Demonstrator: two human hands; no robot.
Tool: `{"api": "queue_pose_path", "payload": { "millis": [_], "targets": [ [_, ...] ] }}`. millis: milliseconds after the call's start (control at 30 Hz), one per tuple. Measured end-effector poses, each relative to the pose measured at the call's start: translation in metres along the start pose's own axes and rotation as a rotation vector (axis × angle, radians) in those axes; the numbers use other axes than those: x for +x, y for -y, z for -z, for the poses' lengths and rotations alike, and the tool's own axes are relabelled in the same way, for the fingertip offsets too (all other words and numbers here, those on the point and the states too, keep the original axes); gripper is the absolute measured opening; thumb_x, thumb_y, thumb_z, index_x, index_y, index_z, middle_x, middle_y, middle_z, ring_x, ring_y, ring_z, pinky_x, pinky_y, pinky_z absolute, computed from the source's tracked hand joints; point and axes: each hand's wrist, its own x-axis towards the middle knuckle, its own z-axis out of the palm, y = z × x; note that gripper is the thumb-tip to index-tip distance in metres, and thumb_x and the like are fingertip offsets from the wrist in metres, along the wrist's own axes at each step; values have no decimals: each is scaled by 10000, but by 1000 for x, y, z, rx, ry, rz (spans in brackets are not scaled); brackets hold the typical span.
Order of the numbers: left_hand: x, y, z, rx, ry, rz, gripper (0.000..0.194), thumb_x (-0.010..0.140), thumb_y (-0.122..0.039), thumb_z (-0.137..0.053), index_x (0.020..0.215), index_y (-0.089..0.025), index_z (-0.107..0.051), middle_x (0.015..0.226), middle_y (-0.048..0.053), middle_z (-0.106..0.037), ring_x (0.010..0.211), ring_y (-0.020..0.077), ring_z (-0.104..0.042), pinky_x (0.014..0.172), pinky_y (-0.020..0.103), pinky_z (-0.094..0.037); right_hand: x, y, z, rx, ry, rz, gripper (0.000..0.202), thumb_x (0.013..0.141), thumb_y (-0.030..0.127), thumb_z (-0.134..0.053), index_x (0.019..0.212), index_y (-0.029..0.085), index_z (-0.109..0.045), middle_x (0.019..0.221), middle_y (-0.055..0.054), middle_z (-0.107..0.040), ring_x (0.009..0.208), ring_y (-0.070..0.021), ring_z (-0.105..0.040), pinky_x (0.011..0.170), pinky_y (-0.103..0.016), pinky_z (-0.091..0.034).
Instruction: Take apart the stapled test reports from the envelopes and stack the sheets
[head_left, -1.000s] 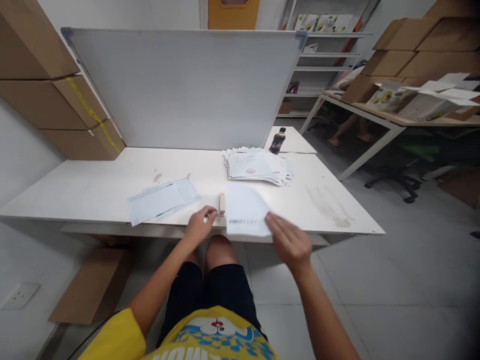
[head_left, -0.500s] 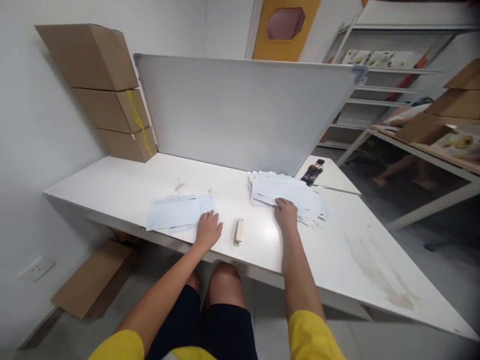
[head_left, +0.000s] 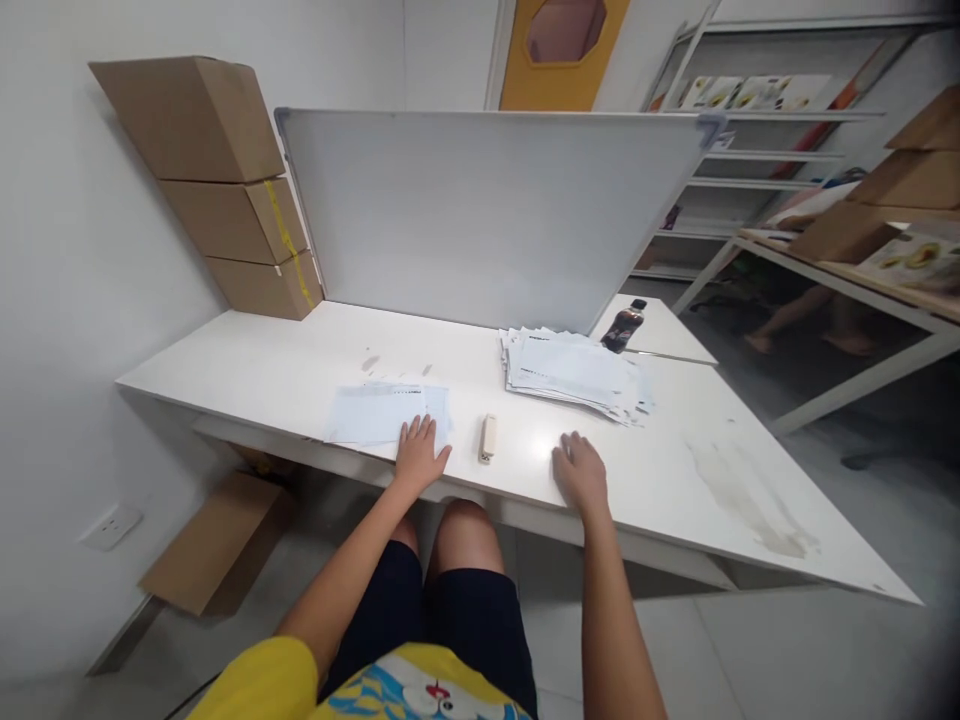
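Note:
My left hand (head_left: 421, 455) lies with its fingers stretched out on the right part of a few paper sheets (head_left: 371, 415) near the table's front edge. A small cream stapler (head_left: 487, 438) stands on the white table between my two hands. My right hand (head_left: 580, 470) rests on or just over the tabletop, right of the stapler, its fingers loosely curled and partly hidden by the back of the hand. Beyond it, apart from the fingers, is a thick, uneven stack of printed papers (head_left: 566, 370).
A whiteboard (head_left: 487, 220) leans upright along the table's back. Brown cardboard boxes (head_left: 232, 220) are stacked at the back left. A dark drink bottle (head_left: 623, 326) stands behind the paper stack. Another box (head_left: 217, 540) sits on the floor at left. A person's legs (head_left: 795, 320) show under the far table.
My right hand has left the paper stack and come back toward the table's front edge. My left hand stays on the sheets at left. The view has shifted slightly.

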Motion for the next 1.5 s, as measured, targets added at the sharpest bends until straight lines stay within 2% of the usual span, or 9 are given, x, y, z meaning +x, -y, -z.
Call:
{"api": "queue_pose_path", "payload": {
  "millis": [200, 367, 533, 767, 900, 1067, 1167, 1233, 1500],
  "targets": [
    [-48, 22, 16, -97, 83, -368, 486, 925, -268, -379, 1404, -188, -402, 1447, 87, -438, 1356, 212, -359, 1126, 408, -248, -128, 62, -6, 348, -564, -250, 375, 891, 380, -393, 1031, 163, -666, 1027, -160, -673, 1017, -293, -594, 937, -472, -421],
    [-59, 45, 27, 0, 2, -169, 509, 866, -118, -369, 1361, -174, -474, 1384, 109, -507, 1338, 256, -388, 1104, 478, -272, -183, 128, -38, 792, -23, -277, 314, 863, 443, -480, 872, 206, -686, 938, -101, -703, 935, -267, -631, 877, -419, -470],
    [-76, 46, 40, -66, 9, -362, 488, 871, -58, -343, 1268, -227, -569, 1257, 84, -623, 1227, 214, -524, 1044, 435, -365, -177, 168, -43, 1221, 398, -462, 473, 767, 575, -590, 1028, 184, -648, 950, -98, -719, 808, -241, -676, 723, -365, -531],
    [-110, 18, 42, -134, 22, -539, 501, 902, -75, -347, 1353, -252, -476, 1327, 60, -570, 1355, 200, -362, 1098, 393, -301, -172, 183, -31, 1446, 346, -584, 361, 724, 427, -706, 993, 192, -649, 1040, -63, -716, 932, -236, -656, 835, -357, -514],
    [-128, 34, 30, -83, -134, -339, 554, 874, -145, -431, 1413, -267, -396, 1402, 68, -493, 1406, 256, -246, 1149, 478, -148, -175, 167, -25, 1421, 343, -604, 339, 709, 386, -723, 973, 182, -666, 1005, -62, -725, 899, -240, -661, 854, -375, -502],
    [-154, 48, 16, -558, -362, 317, 715, 820, -426, -571, 1448, -208, -310, 1522, 132, -291, 1407, 340, -210, 1111, 533, -237, -177, 138, -7, 1308, 328, -634, 386, 701, 401, -722, 1014, 182, -669, 1048, -73, -713, 964, -267, -645, 879, -397, -487],
    [-158, 39, 13, -1243, -124, 645, 606, 821, -603, -473, 1260, -190, -542, 1234, 152, -601, 1114, 314, -575, 858, 453, -515, -179, 120, 5, 1244, 337, -627, 409, 681, 439, -730, 995, 184, -674, 971, -66, -727, 894, -259, -659, 837, -384, -497],
    [-155, 29, 13, -1540, 39, 784, 558, 768, -633, -536, 1049, -163, -645, 949, 127, -685, 825, 258, -647, 612, 365, -553, -181, 108, 11, 1193, 344, -629, 423, 663, 470, -735, 965, 181, -679, 912, -64, -732, 830, -249, -663, 785, -365, -504],
    [-127, 0, 15, -1391, 258, 701, 428, 651, -534, -712, 739, -117, -673, 642, 16, -592, 562, 122, -511, 465, 239, -471, -179, 73, 30, 1021, 256, -596, 408, 670, 516, -705, 889, 174, -673, 894, -75, -721, 813, -239, -639, 706, -314, -488]
  ]
}}
